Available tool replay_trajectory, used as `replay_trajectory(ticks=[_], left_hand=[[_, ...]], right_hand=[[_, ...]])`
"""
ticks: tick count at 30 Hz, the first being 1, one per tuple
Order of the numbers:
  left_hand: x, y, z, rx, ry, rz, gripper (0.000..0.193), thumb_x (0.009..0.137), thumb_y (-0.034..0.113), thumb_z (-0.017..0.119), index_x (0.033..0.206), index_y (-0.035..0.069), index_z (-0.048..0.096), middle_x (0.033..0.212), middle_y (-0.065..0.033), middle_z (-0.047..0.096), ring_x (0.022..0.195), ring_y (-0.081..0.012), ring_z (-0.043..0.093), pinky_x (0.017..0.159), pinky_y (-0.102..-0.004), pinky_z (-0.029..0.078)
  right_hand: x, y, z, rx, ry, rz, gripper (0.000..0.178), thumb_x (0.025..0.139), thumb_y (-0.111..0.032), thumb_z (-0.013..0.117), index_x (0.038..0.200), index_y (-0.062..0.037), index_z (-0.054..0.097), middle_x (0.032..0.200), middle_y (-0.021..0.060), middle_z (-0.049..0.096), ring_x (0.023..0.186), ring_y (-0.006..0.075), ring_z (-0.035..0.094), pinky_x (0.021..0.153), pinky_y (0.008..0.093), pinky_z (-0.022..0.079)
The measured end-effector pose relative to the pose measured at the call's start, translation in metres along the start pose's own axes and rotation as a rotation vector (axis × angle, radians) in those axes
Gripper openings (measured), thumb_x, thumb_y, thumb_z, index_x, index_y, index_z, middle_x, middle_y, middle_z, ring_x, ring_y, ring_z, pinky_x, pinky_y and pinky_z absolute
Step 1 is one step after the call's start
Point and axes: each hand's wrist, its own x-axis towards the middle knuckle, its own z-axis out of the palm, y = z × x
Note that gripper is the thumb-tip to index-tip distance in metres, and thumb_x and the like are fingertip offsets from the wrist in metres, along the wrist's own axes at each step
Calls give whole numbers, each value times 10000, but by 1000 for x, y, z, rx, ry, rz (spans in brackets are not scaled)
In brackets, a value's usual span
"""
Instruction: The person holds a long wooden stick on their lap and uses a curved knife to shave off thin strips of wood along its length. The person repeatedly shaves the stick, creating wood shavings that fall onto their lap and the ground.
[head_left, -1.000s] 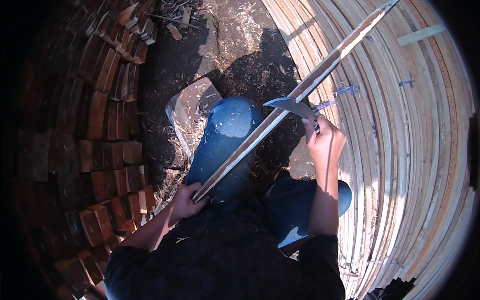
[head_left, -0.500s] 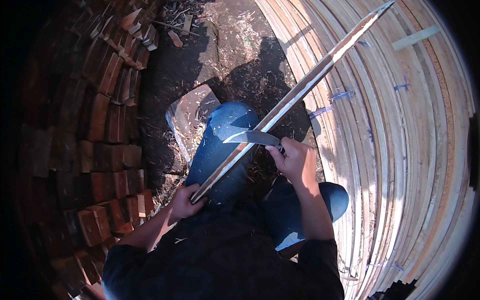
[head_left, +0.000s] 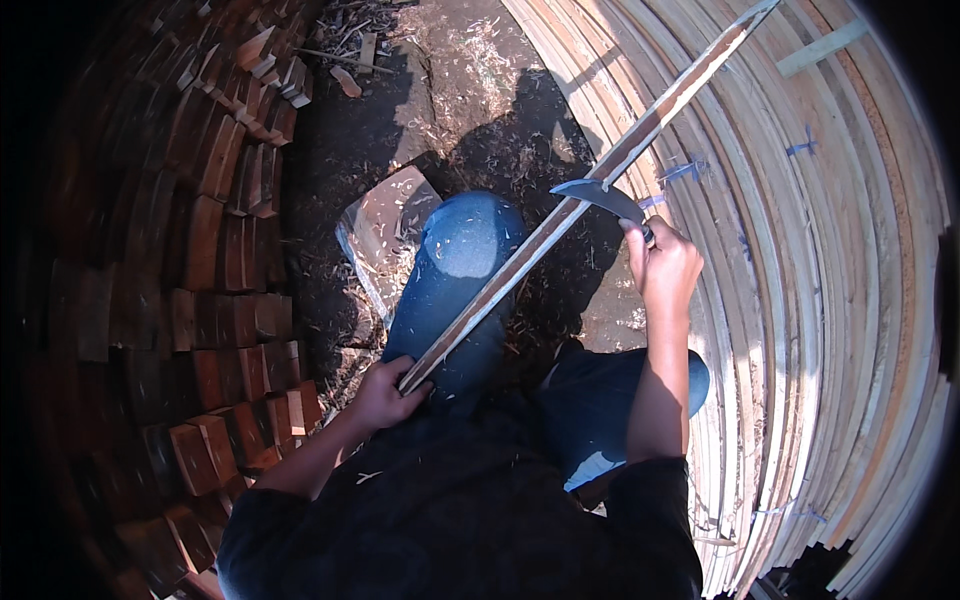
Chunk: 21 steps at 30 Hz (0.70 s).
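Note:
My left hand (head_left: 388, 392) is closed round the near end of a long, narrow wooden strip (head_left: 533, 248). The strip slants away to the upper right, passing over my left thigh, with brown and pale streaks along its length. In my right hand (head_left: 668, 262) is a curved knife (head_left: 603, 196), its handle mostly hidden by the fingers. Its dark blade lies across the strip beyond my knee, the tip pointing left. A small pale shaving shows where blade and wood meet.
Long pale boards (head_left: 770, 260) are stacked on the right, some tied with blue strips. Stacked reddish-brown timber ends (head_left: 225, 330) rise on the left. A flat slab (head_left: 385, 225) lies beside my left knee, and shavings litter the dark ground (head_left: 470, 90).
My right hand has moved the knife up and away along the strip, from beside my knee to beyond it. My left hand keeps its hold, shifted slightly in view.

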Motion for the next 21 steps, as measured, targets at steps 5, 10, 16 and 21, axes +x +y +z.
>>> replay_trajectory(ticks=[5, 10, 16, 21], left_hand=[[3, 2, -4, -12, 13, 40, 177, 800, 151, 732, 819, 17, 617, 575, -102, 561, 510, -132, 536, 504, -314, 435], [0, 6, -6, -17, 3, -18, 181, 802, 151, 732, 815, 15, 612, 562, -111, 552, 491, -131, 517, 499, -323, 431], [-1, 10, -6, 73, 6, -15, 185, 803, 148, 730, 796, 22, 595, 556, -115, 548, 493, -172, 559, 498, -326, 432], [-2, 6, -1, 62, 62, 64, 193, 806, 146, 723, 779, 25, 575, 546, -101, 537, 484, -159, 542, 491, -317, 422]], right_hand=[[-31, -32, 11, 224, -132, 54, 397, 854, -393, 692, 704, -36, 606, 567, 178, 580, 535, 385, 604, 470, 424, 466], [-40, -60, 9, 207, -201, -35, 423, 800, -399, 746, 646, -56, 552, 562, 138, 573, 539, 360, 607, 468, 406, 469], [-23, -38, 13, 79, -77, -127, 431, 770, -435, 761, 634, -69, 577, 558, 131, 592, 524, 329, 624, 467, 392, 482], [-4, 4, -5, -62, 8, 92, 384, 787, -444, 748, 706, -78, 662, 560, 129, 605, 539, 333, 628, 493, 390, 488]])
